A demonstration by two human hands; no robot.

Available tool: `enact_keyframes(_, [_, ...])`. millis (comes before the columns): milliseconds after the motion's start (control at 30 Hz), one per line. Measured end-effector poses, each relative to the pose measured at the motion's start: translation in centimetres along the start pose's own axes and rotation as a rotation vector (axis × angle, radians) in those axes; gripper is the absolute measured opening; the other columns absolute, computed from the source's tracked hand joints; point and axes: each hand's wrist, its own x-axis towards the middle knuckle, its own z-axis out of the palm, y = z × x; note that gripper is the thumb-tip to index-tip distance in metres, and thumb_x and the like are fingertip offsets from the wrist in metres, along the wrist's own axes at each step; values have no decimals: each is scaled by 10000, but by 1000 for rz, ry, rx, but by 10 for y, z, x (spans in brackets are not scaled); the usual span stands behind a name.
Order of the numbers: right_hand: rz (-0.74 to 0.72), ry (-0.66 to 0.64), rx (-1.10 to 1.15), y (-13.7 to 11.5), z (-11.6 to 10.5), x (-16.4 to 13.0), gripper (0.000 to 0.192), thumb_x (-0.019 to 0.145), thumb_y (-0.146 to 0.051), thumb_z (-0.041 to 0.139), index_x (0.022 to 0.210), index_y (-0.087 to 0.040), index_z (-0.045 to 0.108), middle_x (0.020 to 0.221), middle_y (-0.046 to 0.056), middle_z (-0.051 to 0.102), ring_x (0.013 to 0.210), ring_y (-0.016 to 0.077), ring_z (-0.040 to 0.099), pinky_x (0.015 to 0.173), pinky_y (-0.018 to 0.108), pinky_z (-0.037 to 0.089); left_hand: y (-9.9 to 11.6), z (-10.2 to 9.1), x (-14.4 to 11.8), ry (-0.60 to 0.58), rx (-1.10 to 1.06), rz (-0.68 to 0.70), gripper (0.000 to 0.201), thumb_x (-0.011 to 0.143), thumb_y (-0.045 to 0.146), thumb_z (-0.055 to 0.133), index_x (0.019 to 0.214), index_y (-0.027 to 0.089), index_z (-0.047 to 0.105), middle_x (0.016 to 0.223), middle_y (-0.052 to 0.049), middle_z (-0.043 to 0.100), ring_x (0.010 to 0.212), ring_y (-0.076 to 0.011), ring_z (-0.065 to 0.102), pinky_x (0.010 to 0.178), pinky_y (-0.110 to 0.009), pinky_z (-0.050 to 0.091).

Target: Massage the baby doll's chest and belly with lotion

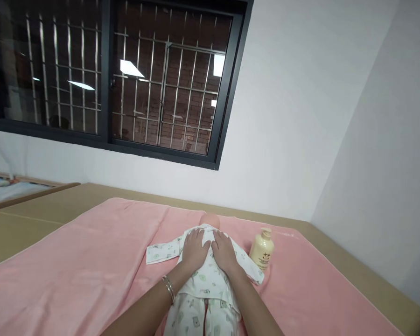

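Observation:
A baby doll (210, 280) in white printed clothes lies stretched out on a pink towel (101, 247), its bald head away from me and its sleeves spread to both sides. Flat on the left of its upper torso rests my left hand (195, 249), fingers extended. My right hand (224, 249) lies flat beside it, on the right of the torso. The two thumbs come close to each other near the middle. Which side of the doll faces up, I cannot tell. Neither hand grasps anything. A silver bangle circles my left wrist.
A cream pump bottle (262, 249) stands on the towel by the doll's right-hand sleeve. Beneath the towel is a tan padded surface (73, 200), bordered by white walls. A dark-framed window (108, 79) with bars outside is behind it.

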Motion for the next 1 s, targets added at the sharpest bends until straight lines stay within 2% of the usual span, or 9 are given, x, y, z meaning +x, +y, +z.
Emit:
enact_keyframes(100, [-46, -6, 2, -6, -1, 0, 423, 921, -182, 343, 1307, -167, 515, 1380, 103, 510, 1278, 203, 431, 1078, 339, 243, -1, -2, -2, -15, -29, 95, 422, 889, 289, 406, 1275, 189, 543, 1348, -92, 555, 1283, -253, 448, 1127, -442, 268])
enact_keyframes(200, [-22, 8, -20, -15, -2, -6, 364, 924, -189, 356, 1211, -167, 579, 1271, 113, 588, 1187, 213, 509, 1015, 312, 305, -1, -6, -9, 36, -54, 133, 355, 895, 262, 397, 1178, 190, 598, 1210, -89, 632, 1171, -238, 525, 1058, -405, 363])
enact_keyframes(300, [76, 46, -59, -21, -4, -14, 346, 944, -237, 332, 1083, -165, 640, 1119, 127, 657, 1054, 229, 585, 897, 303, 373, -1, -7, -16, 118, -29, 81, 286, 892, 283, 412, 1042, 198, 640, 1041, -89, 662, 1055, -244, 565, 974, -391, 423])
enact_keyframes(400, [177, 91, -46, -18, -5, -15, 383, 958, -292, 307, 998, -164, 666, 1015, 125, 685, 976, 223, 610, 836, 291, 388, -2, -5, -16, 133, -4, 9, 286, 871, 306, 447, 1064, 197, 628, 1035, -91, 647, 1066, -252, 556, 973, -393, 418])
enact_keyframes(500, [131, 99, -1, -11, -5, -7, 397, 963, -346, 317, 1103, -154, 636, 1108, 111, 667, 1059, 216, 577, 894, 283, 375, -4, -4, -8, 74, 9, -5, 404, 852, 328, 467, 1214, 177, 561, 1190, -108, 607, 1172, -263, 510, 1026, -401, 375])
enact_keyframes(633, [12, 65, 27, -3, -3, 6, 375, 952, -311, 355, 1218, -170, 579, 1238, 67, 619, 1164, 190, 517, 992, 276, 321, -6, -6, 3, -8, 9, 74, 470, 842, 289, 451, 1288, 157, 517, 1331, -119, 544, 1271, -266, 444, 1102, -399, 290])
enact_keyframes(767, [-16, 56, 27, -5, -1, 5, 373, 927, -229, 363, 1231, -193, 576, 1242, 55, 608, 1155, 187, 512, 993, 277, 316, -4, -10, 2, -6, -29, 120, 390, 838, 269, 459, 1201, 178, 570, 1209, -101, 614, 1175, -255, 512, 1043, -397, 347])
enact_keyframes(900, [65, 113, 4, -12, 1, -4, 396, 940, -244, 315, 1200, -162, 603, 1143, 107, 632, 1091, 228, 531, 942, 306, 351, -4, -13, -6, 55, 5, 69, 273, 864, 301, 457, 1050, 194, 627, 1030, -96, 638, 1044, -264, 551, 941, -401, 401])
enact_keyframes(1000, [119, 140, 15, -10, 4, -6, 423, 940, -280, 313, 1222, -137, 594, 1176, 131, 617, 1128, 252, 512, 973, 329, 337, -7, -9, -6, 58, 7, 19, 347, 863, 333, 470, 1149, 187, 600, 1119, -107, 623, 1105, -272, 531, 975, -409, 386])
